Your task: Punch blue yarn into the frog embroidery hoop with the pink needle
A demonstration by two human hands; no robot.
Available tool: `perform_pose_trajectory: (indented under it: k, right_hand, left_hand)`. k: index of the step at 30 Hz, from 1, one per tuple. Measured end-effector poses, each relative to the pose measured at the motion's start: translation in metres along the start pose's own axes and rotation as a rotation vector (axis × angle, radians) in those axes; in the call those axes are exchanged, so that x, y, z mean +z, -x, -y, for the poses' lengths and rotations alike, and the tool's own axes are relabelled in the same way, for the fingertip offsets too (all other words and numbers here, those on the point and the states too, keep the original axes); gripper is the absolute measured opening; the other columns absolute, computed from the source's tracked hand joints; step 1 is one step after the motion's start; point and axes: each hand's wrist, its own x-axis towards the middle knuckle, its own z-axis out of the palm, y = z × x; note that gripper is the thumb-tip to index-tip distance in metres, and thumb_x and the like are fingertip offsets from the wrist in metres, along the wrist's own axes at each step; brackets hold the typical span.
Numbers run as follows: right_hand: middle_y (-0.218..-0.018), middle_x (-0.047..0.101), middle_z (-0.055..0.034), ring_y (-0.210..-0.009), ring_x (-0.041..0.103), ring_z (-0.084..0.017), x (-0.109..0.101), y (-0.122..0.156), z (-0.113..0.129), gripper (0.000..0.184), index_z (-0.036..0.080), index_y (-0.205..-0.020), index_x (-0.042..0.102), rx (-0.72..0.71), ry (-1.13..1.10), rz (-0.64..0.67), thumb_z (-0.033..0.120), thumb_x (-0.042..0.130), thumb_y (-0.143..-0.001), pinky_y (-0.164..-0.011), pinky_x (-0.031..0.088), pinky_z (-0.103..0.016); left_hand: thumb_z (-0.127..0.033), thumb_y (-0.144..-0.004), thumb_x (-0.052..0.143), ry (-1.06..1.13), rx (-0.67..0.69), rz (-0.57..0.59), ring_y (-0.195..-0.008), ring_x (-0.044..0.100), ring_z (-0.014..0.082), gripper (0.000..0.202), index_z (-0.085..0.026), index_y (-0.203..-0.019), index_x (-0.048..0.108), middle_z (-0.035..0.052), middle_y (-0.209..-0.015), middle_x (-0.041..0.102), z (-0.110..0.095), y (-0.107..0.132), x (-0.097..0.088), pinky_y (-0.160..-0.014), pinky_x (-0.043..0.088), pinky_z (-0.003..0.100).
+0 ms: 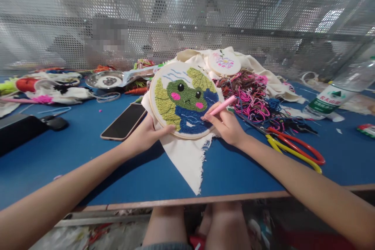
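Note:
A round embroidery hoop [184, 97] stands tilted on the blue table [88, 156], showing a green frog with pink cheeks over blue yarn. Cream cloth [190, 160] hangs from it toward the table's front edge. My left hand [148, 134] grips the hoop's lower left rim, thumb on the front. My right hand [225, 125] is closed on a pink punch needle [223, 105], whose tip touches the blue yarn at the hoop's lower right.
A phone [124, 122] lies face up left of the hoop. Tangled pink and dark yarn [252, 95] and red and yellow scissors [295, 149] lie to the right, with a plastic bottle [336, 93] beyond. A second hoop [224, 62], a metal dish [107, 79] and craft scraps sit behind.

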Motion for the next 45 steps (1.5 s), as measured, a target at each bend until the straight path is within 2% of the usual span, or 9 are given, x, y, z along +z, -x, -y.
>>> perform_pose_trajectory:
  k: [8,17,25,30,33,35,38,41,45]
  right_hand:
    - [-0.086,0.058,-0.0032,-0.072,0.058,-0.015,0.0,-0.001,-0.002,0.013,0.02,-0.083,0.054,-0.04,0.016,0.026,0.032,0.052,-0.087,-0.068,0.047,-0.029]
    - [-0.089,0.063,-0.0033,-0.087,0.058,-0.019,0.0,-0.006,0.005,0.01,0.02,-0.079,0.059,-0.064,0.119,0.092,0.029,0.061,-0.081,-0.082,0.044,-0.034]
    - [-0.085,0.063,-0.0053,-0.089,0.056,-0.02,0.007,-0.005,-0.005,0.013,0.019,-0.081,0.061,-0.241,0.195,0.136,0.031,0.058,-0.084,-0.085,0.044,-0.037]
    - [-0.092,0.067,-0.0036,-0.09,0.06,-0.019,0.008,-0.006,-0.003,0.009,0.021,-0.083,0.064,-0.118,-0.018,0.044,0.029,0.064,-0.078,-0.084,0.046,-0.036]
    - [-0.077,0.065,-0.0015,-0.074,0.061,-0.016,0.006,-0.009,-0.003,0.011,0.018,-0.073,0.063,0.056,-0.16,0.095,0.029,0.065,-0.076,-0.071,0.049,-0.032]
    - [-0.076,0.064,-0.0012,-0.07,0.061,-0.015,0.003,-0.009,-0.004,0.012,0.018,-0.078,0.062,0.126,-0.211,0.149,0.029,0.064,-0.075,-0.066,0.05,-0.03]
    - [-0.085,0.065,-0.0031,-0.075,0.062,-0.017,-0.003,-0.008,-0.001,0.012,0.018,-0.085,0.062,0.086,-0.116,0.186,0.028,0.061,-0.078,-0.069,0.05,-0.031]
    - [-0.088,0.065,-0.0039,-0.076,0.062,-0.017,-0.007,-0.006,0.003,0.012,0.019,-0.084,0.061,-0.005,0.057,0.151,0.03,0.057,-0.082,-0.07,0.049,-0.031]
    - [-0.087,0.063,-0.0043,-0.075,0.062,-0.017,-0.008,-0.004,0.005,0.014,0.019,-0.088,0.055,-0.017,0.08,0.124,0.033,0.052,-0.086,-0.069,0.049,-0.03]
  left_hand:
    - [-0.038,-0.071,0.069,-0.001,0.004,-0.007,-0.116,0.053,0.0276,0.046,-0.018,-0.111,0.056,0.0088,-0.127,0.058,0.0,-0.001,0.0,-0.1,0.044,0.041]
    - [-0.042,-0.072,0.068,-0.025,0.016,0.004,-0.116,0.053,0.0281,0.051,-0.016,-0.114,0.053,0.0108,-0.127,0.058,-0.003,0.001,0.001,-0.1,0.044,0.041]
    - [-0.04,-0.072,0.068,-0.068,0.05,0.004,-0.113,0.055,0.0281,0.045,-0.016,-0.109,0.057,0.0101,-0.12,0.062,-0.008,0.004,0.004,-0.098,0.044,0.043]
    - [-0.039,-0.073,0.068,-0.048,0.041,-0.012,-0.117,0.052,0.0274,0.046,-0.015,-0.111,0.056,0.0097,-0.12,0.062,-0.007,0.003,0.003,-0.101,0.041,0.043]
    - [-0.037,-0.073,0.068,-0.006,0.026,0.005,-0.119,0.051,0.0271,0.049,-0.015,-0.115,0.055,0.011,-0.128,0.056,-0.005,0.0,0.001,-0.103,0.04,0.042]
    - [-0.038,-0.074,0.067,0.012,0.015,0.023,-0.119,0.051,0.0274,0.05,-0.016,-0.117,0.054,0.0115,-0.13,0.054,-0.002,-0.001,-0.001,-0.103,0.04,0.043]
    - [-0.039,-0.074,0.067,0.021,0.009,0.028,-0.119,0.051,0.0279,0.052,-0.016,-0.119,0.054,0.0118,-0.127,0.057,0.001,-0.002,-0.002,-0.103,0.04,0.044]
    - [-0.04,-0.074,0.067,0.024,0.012,0.023,-0.12,0.05,0.0279,0.052,-0.016,-0.118,0.054,0.012,-0.125,0.058,0.001,-0.002,-0.001,-0.104,0.039,0.043]
    - [-0.041,-0.074,0.067,0.016,0.017,0.019,-0.119,0.051,0.0286,0.051,-0.016,-0.117,0.056,0.0125,-0.132,0.053,-0.001,-0.002,-0.001,-0.104,0.039,0.044]
